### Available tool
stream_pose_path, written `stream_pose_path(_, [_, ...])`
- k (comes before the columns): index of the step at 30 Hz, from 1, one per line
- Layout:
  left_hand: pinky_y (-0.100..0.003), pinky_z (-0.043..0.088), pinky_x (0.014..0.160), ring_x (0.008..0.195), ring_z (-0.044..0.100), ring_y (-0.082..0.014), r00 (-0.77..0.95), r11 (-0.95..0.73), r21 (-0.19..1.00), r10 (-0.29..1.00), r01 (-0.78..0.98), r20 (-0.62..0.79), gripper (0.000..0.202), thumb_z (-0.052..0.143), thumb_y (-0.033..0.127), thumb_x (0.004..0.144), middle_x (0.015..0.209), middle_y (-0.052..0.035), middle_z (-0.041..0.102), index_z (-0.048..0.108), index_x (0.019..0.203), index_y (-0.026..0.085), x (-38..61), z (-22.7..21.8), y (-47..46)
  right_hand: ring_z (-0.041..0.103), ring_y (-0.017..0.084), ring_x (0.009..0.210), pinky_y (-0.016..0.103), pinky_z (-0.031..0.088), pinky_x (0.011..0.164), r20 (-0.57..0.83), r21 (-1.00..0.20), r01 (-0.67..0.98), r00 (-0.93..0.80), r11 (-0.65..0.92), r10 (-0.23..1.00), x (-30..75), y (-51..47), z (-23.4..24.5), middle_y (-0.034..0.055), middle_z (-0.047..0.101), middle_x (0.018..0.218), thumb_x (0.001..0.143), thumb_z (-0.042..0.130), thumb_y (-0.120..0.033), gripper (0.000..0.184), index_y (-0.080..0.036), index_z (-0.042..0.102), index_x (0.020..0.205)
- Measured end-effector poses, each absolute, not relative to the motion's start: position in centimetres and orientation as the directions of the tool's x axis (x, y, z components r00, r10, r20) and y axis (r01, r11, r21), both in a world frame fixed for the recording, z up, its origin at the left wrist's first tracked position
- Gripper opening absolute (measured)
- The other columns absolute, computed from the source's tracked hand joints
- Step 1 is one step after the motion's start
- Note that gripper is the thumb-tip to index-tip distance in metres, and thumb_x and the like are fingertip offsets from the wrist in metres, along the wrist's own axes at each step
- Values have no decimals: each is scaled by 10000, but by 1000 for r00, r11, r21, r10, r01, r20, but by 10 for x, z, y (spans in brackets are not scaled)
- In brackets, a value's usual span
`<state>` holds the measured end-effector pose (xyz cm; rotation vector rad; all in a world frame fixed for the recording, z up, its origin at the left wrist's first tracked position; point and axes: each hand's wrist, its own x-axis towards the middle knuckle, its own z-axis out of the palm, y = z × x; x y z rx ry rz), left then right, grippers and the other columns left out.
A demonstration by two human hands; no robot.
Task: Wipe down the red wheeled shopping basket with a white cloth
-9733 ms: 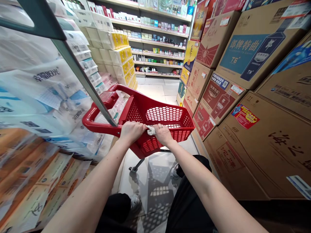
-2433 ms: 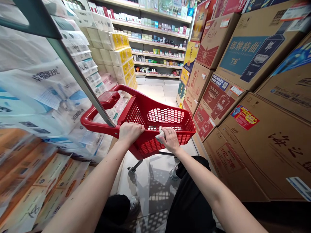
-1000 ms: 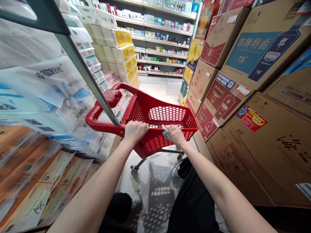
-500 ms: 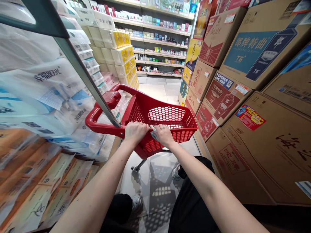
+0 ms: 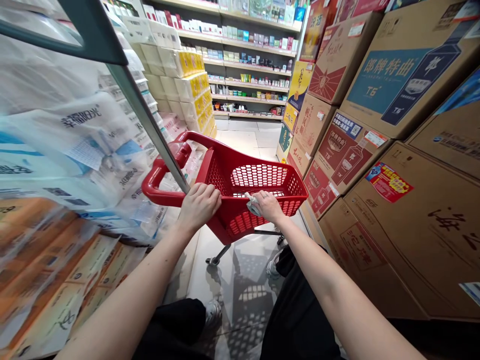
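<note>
Fingers (image 5: 205,194) of the left hand (image 5: 198,207) curl closed over the near rim of a red shopping cart (image 5: 240,225). Nearby on that same rim, the right hand (image 5: 268,206) pinches a crumpled white tissue (image 5: 252,205) against the bar, though how much of it lies under the fingers is hidden. The cart stands on a tiled floor (image 5: 240,295) in a narrow aisle, between plastic-wrapped packs (image 5: 75,150) on the left and stacked cardboard cartons (image 5: 393,100) on the right, with store shelves (image 5: 247,65) ahead.
</note>
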<state>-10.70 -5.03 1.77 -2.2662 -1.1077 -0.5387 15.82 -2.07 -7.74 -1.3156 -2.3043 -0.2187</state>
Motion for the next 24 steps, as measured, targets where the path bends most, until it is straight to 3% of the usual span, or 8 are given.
stream_pose_path(4, [-436, 408, 1016, 1071, 558, -253, 609, -534, -336, 495, 776, 619, 189, 486, 221, 909, 1092, -102, 641, 657, 987, 223, -120, 16, -53, 529, 222, 983, 354, 405, 875, 474, -107, 853, -408, 510, 781, 163, -18, -76, 87, 627, 1048, 1001, 472, -388, 293, -185, 597, 1171])
stream_pose_path(7, [-457, 362, 1094, 1223, 501, -256, 561, -481, -348, 425, 805, 710, 259, 529, 197, 894, 1288, -90, 582, 621, 1129, 251, -126, 15, -54, 529, 213, 978, 344, 396, 878, 458, -127, 851, -406, 510, 791, 169, -15, -74, 78, 625, 1042, 1002, 468, -377, 272, -188, 599, 1147])
stream_pose_path(11, [-497, 366, 1098, 1235, 481, -259, 391, -410, -243, 330, 879, 859, 383, 571, 193, 880, 1300, -99, 534, 525, 1254, 262, -129, 17, -52, 529, 212, 967, 334, 383, 856, 442, -125, 850, -414, 511, 796, 178, -13, -72, 66, 621, 1019, 999, 470, -380, 261, -180, 594, 1112])
stream_pose_path(13, [-482, 410, 1052, 1209, 495, -265, 286, -423, -129, 332, 897, 899, 420, 595, 221, 870, 1252, -124, 536, 475, 1273, 229, -129, 18, -49, 527, 213, 963, 332, 377, 851, 440, -123, 849, -417, 514, 795, 182, -11, -72, 64, 620, 1016, 995, 475, -374, 250, -183, 591, 1108])
stream_pose_path(16, [-440, 489, 921, 1147, 536, -274, 48, -447, 176, 446, 877, 894, 482, 628, 308, 844, 1205, -160, 531, 423, 1261, 180, -126, 21, -43, 525, 213, 969, 327, 370, 862, 439, -132, 842, -424, 524, 792, 187, -9, -73, 68, 618, 1022, 990, 482, -371, 249, -179, 587, 1110])
stream_pose_path(19, [-341, 514, 712, 891, 634, -203, -131, -402, 445, 606, 800, 784, 496, 595, 392, 852, 1090, -116, 575, 370, 1231, 166, -118, 26, -42, 525, 215, 963, 326, 365, 859, 440, -139, 832, -434, 537, 786, 188, -7, -75, 73, 618, 1017, 989, 479, -375, 260, -168, 585, 1105])
stream_pose_path(21, [-317, 490, 673, 739, 650, -166, -187, -339, 526, 677, 780, 712, 453, 559, 415, 867, 997, -67, 611, 360, 1193, 170, -111, 32, -45, 524, 217, 954, 328, 362, 848, 439, -135, 829, -441, 543, 783, 188, -5, -75, 75, 619, 1010, 987, 481, -370, 258, -164, 586, 1103])
stream_pose_path(24, [-316, 482, 716, 737, 681, -175, -234, -289, 589, 720, 755, 653, 424, 505, 408, 891, 921, -39, 657, 338, 1203, 174, -104, 40, -49, 523, 219, 954, 332, 362, 849, 440, -134, 826, -446, 548, 780, 186, -5, -75, 78, 620, 1005, 986, 482, -370, 258, -164, 588, 1100])
